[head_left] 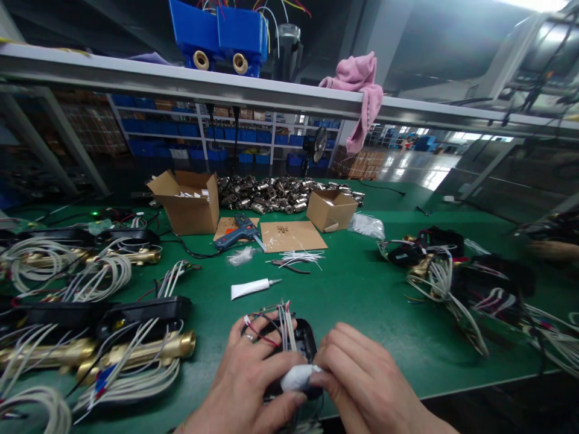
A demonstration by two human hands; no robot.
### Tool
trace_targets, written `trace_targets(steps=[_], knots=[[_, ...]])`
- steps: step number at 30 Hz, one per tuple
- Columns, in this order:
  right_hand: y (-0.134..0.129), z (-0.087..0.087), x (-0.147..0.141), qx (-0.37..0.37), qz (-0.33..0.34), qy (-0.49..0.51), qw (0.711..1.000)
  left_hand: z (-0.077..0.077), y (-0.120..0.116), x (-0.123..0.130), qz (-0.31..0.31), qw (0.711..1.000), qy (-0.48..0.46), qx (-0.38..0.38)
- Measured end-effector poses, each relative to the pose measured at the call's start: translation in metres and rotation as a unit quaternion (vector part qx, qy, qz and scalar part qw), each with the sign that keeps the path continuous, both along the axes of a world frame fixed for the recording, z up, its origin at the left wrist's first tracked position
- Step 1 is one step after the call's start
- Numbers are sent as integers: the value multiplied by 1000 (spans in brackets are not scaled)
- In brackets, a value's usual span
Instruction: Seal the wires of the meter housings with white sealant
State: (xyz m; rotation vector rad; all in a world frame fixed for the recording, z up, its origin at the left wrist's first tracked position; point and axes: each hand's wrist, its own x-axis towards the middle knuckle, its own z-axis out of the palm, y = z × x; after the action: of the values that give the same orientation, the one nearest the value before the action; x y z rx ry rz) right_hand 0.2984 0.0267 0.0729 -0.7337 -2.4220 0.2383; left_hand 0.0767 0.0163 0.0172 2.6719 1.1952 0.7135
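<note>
A small white wrapped bundle (297, 378) is pinched between the thumb and index finger of my left hand (251, 374). My right hand (362, 377) grips the bundle's right end with thumb and fingertips. Under both hands lies a black housing (306, 337), mostly covered by them. White, red and black wires (286, 325) rise from it, some running over my left fingers. Farther back on the green table (348, 295) is a white tube with a pointed nozzle (251, 288).
Brass valves with coiled cables (108, 265) crowd the left; more assemblies (438, 259) stand right. Behind are a glue gun (237, 233), pliers (294, 266), white ties (301, 258), cardboard boxes (192, 208) and piled metal fittings (275, 194). Another person's hand (554, 250) shows far right.
</note>
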Motion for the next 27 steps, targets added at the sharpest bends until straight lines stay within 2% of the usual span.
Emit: trace_targets(steps=[3, 5, 9, 11, 13, 15, 17, 22, 25, 26, 27], knots=[[0, -1, 5, -68, -18, 45, 997, -1, 1, 0, 0, 1000, -3, -6], [-1, -4, 8, -88, -32, 69, 993, -2, 2, 0, 0, 1000, -10, -3], [0, -11, 8, -98, -12, 99, 990, -2, 2, 0, 0, 1000, -25, 3], [1, -9, 8, -154, -8, 109, 982, -3, 2, 0, -6, 1000, -24, 5], [2, -6, 9, -270, -26, 104, 957, -4, 2, -1, -14, 1000, -16, 1], [4, -2, 11, -396, -42, 107, 911, -5, 3, -2, -20, 1000, -9, -1], [4, 1, 14, -478, -48, 128, 868, -6, 3, -2, -21, 1000, -12, 7], [8, -5, 13, -546, -54, 147, 823, -8, 3, -2, -21, 999, -13, 36], [12, -10, 11, -603, -35, 168, 779, -9, 3, -2, -22, 999, -11, 44], [13, -10, 11, -613, -31, 171, 770, -9, 3, -3, -21, 999, -13, 42], [12, -10, 11, -602, -36, 167, 780, -9, 3, -3, -20, 999, -16, 40]])
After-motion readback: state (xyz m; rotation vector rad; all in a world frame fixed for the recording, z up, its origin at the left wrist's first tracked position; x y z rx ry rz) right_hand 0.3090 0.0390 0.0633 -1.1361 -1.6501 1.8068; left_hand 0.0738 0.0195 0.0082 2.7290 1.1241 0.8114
